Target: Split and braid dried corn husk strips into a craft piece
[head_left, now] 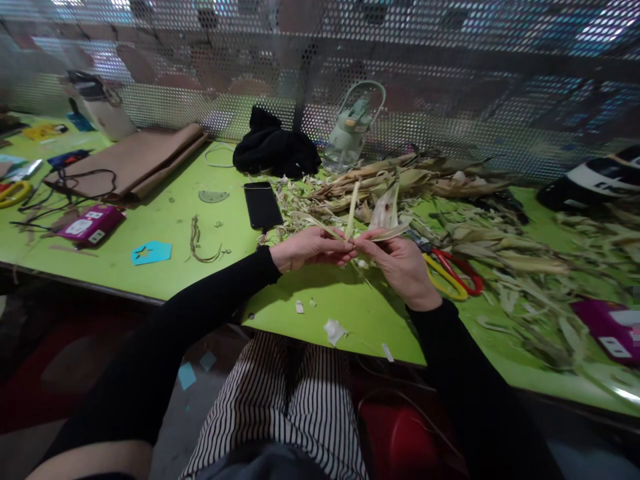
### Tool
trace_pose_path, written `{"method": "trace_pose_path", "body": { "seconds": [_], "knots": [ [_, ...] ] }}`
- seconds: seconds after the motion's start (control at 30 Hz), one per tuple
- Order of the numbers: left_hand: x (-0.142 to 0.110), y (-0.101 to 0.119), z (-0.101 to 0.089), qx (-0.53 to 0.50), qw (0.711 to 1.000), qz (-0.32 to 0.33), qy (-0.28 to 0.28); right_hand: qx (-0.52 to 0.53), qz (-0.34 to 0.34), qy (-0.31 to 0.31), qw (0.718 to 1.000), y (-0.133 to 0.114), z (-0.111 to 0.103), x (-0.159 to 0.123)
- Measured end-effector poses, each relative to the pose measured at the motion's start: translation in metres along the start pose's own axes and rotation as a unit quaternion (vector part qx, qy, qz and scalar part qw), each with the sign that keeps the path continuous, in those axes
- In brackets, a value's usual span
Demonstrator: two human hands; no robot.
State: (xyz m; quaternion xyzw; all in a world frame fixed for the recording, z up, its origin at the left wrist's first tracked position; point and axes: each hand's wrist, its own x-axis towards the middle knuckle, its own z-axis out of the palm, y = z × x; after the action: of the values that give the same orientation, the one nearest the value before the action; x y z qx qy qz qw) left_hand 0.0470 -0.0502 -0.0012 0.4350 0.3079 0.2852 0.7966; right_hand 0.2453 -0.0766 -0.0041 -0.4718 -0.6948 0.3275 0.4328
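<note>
Strips of dried corn husk (353, 210) fan out from between my fingertips, one pointing up and others to the sides. My left hand (316, 248) pinches them from the left, fingers closed. From the right, my right hand (397, 261) grips the same strips between thumb and fingers, its tips touching those of the left. A broad pale husk piece (386, 208) stands just behind my right hand. Beside my right wrist lie scissors with red and yellow handles (453, 275). Where the strips meet is hidden by my fingers.
Heaped husks (415, 175) cover the table's back and right. A phone (263, 205), black cloth (275, 147) and green bottle (349, 130) stand or lie behind my hands. Leftward are a blue star-cut card (151, 253), a purple box (93, 225) and brown folded material (135, 160). Perforated metal (310, 53) closes the back.
</note>
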Motion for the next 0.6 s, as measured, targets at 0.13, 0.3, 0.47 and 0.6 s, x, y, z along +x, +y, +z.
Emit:
{"method": "trace_pose_path", "body": {
  "seconds": [0.13,0.3,0.47,0.6],
  "knots": [
    [0.005,-0.002,0.000,0.018,0.994,0.082,0.074,-0.027,0.019,-0.002,0.999,0.005,0.003,0.001],
    [0.007,-0.003,-0.001,0.203,0.955,0.141,0.166,-0.246,-0.123,-0.002,0.961,0.000,0.009,-0.005],
    [0.003,-0.002,-0.002,0.469,0.853,0.163,0.159,-0.346,-0.250,-0.010,0.904,0.003,0.012,-0.007],
    [0.002,-0.006,0.000,0.478,0.864,0.138,0.078,-0.331,-0.201,0.047,0.921,0.004,0.012,-0.007]
  ]
}}
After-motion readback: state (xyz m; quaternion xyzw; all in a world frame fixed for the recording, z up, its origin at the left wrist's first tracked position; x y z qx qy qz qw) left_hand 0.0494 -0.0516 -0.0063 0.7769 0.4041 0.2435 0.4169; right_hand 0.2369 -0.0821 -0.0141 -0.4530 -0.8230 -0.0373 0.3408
